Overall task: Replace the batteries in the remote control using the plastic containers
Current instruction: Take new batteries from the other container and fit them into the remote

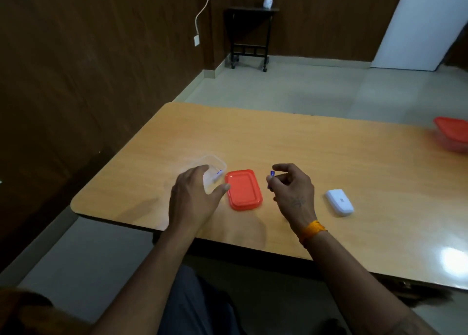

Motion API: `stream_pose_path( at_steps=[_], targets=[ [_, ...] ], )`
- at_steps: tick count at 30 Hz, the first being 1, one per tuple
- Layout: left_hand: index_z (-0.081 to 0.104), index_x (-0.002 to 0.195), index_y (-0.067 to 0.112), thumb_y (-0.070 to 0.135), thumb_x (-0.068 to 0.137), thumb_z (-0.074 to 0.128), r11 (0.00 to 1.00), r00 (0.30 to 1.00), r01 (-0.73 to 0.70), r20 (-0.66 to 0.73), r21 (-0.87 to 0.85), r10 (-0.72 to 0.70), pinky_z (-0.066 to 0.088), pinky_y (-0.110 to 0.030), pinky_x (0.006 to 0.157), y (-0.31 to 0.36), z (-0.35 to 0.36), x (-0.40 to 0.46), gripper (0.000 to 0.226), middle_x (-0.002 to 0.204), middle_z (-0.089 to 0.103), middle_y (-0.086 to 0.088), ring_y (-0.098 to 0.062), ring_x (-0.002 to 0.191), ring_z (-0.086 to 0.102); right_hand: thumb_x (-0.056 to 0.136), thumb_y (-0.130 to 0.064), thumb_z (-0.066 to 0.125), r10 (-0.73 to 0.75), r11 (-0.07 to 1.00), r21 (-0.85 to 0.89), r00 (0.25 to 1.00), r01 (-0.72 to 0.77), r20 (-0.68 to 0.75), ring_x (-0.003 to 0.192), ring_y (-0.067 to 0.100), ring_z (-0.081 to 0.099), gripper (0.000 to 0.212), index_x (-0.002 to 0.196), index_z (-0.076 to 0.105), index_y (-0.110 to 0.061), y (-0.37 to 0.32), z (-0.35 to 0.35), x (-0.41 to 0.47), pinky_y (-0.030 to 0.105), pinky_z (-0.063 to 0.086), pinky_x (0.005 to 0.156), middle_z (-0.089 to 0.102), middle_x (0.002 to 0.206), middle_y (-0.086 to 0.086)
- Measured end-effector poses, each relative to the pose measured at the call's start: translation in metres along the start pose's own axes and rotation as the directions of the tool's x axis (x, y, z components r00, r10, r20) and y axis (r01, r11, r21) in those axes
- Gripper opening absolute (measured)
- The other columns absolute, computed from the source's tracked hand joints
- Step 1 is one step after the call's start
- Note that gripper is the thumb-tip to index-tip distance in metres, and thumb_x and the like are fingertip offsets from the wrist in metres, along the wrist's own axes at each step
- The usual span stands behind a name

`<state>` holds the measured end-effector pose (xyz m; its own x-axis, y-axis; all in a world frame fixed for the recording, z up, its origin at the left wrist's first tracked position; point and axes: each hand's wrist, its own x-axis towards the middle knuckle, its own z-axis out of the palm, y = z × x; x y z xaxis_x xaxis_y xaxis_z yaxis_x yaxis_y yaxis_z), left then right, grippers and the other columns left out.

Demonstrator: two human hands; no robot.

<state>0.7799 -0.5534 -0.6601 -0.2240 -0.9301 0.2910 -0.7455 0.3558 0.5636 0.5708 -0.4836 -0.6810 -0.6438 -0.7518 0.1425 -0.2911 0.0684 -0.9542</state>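
**Two batteries, two containers, one remote**

Near the table's (329, 142) left corner, the left hand (195, 195) cups the clear container (211, 166), fingers relaxed and spread around it. One battery (218, 174) lies inside — half hidden by the hand. The right hand (291, 187) pinches a second battery (271, 176) between thumb and fingertips, above the table. One orange lid (244, 189) lies between the hands. The white remote (339, 202) rests near the front edge. A second, orange-lidded container (453, 135) is cut off at the right edge.
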Motion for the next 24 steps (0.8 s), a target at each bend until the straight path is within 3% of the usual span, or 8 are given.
stream_pose_path(
  at_steps=[3, 6, 9, 12, 18, 24],
  targets=[
    [0.067, 0.135, 0.014, 0.051, 0.085, 0.079, 0.992, 0.996, -0.051, 0.069, -0.119, 0.059, 0.052, -0.039, 0.101, 0.038, 0.017, -0.012, 0.064, 0.135, 0.069, -0.007, -0.027, 0.126, 0.063, 0.091, -0.023, 0.072, 0.016, 1.000, 0.009, 0.997, -0.016, -0.077, 0.080, 0.016, 0.075, 0.011, 0.101, 0.071, -0.027, 0.010, -0.033, -0.003, 0.052, 0.063, 0.077, 0.076, 0.073, -0.002],
    [0.069, 0.133, 0.017, 0.051, 0.083, 0.081, 0.979, 0.985, -0.081, 0.135, -0.188, 0.107, 0.053, -0.037, 0.101, 0.068, 0.045, -0.027, 0.061, 0.132, 0.072, -0.005, -0.024, 0.121, 0.066, 0.092, -0.022, 0.071, 0.056, 0.998, 0.015, 0.985, -0.054, -0.164, 0.075, 0.015, 0.074, 0.008, 0.100, 0.071, -0.024, 0.020, -0.064, -0.004, 0.045, 0.060, 0.077, 0.077, 0.072, -0.003],
    [0.068, 0.136, 0.017, 0.052, 0.085, 0.080, 0.969, 0.950, -0.160, 0.236, -0.186, 0.202, 0.049, -0.032, 0.105, 0.084, 0.078, -0.041, 0.063, 0.137, 0.069, -0.002, -0.020, 0.126, 0.063, 0.093, -0.025, 0.071, 0.101, 0.994, -0.021, 0.971, -0.109, -0.219, 0.079, 0.017, 0.076, 0.005, 0.098, 0.070, -0.024, 0.033, -0.084, -0.002, 0.042, 0.061, 0.076, 0.078, 0.073, -0.002],
    [0.067, 0.134, 0.016, 0.048, 0.087, 0.079, 0.960, 0.910, -0.231, 0.313, -0.160, 0.271, 0.049, -0.034, 0.097, 0.090, 0.104, -0.050, 0.059, 0.134, 0.069, -0.004, -0.022, 0.122, 0.063, 0.091, -0.028, 0.074, 0.099, 0.990, -0.080, 0.975, -0.117, -0.201, 0.080, 0.017, 0.075, 0.006, 0.094, 0.070, -0.025, 0.046, -0.090, 0.001, 0.044, 0.062, 0.078, 0.078, 0.077, -0.002],
    [0.068, 0.123, 0.024, 0.059, 0.090, 0.066, 0.946, 0.903, -0.286, 0.288, -0.155, 0.320, 0.055, -0.038, 0.088, 0.082, 0.131, -0.051, 0.047, 0.116, 0.072, 0.006, -0.013, 0.106, 0.064, 0.088, -0.023, 0.079, 0.003, 0.974, -0.223, 0.990, -0.035, -0.143, 0.079, 0.003, 0.069, 0.009, 0.090, 0.073, -0.018, 0.053, -0.081, 0.003, 0.031, 0.057, 0.074, 0.073, 0.080, -0.010],
    [0.066, 0.126, 0.023, 0.052, 0.094, 0.064, 0.929, 0.895, -0.354, 0.249, -0.107, 0.370, 0.052, -0.038, 0.091, 0.078, 0.143, -0.047, 0.044, 0.121, 0.071, 0.004, -0.018, 0.108, 0.061, 0.087, -0.026, 0.079, -0.098, 0.937, -0.343, 0.993, 0.069, -0.069, 0.077, 0.015, 0.068, 0.013, 0.091, 0.069, -0.019, 0.061, -0.069, 0.004, 0.041, 0.057, 0.077, 0.072, 0.081, -0.013]
  ],
)
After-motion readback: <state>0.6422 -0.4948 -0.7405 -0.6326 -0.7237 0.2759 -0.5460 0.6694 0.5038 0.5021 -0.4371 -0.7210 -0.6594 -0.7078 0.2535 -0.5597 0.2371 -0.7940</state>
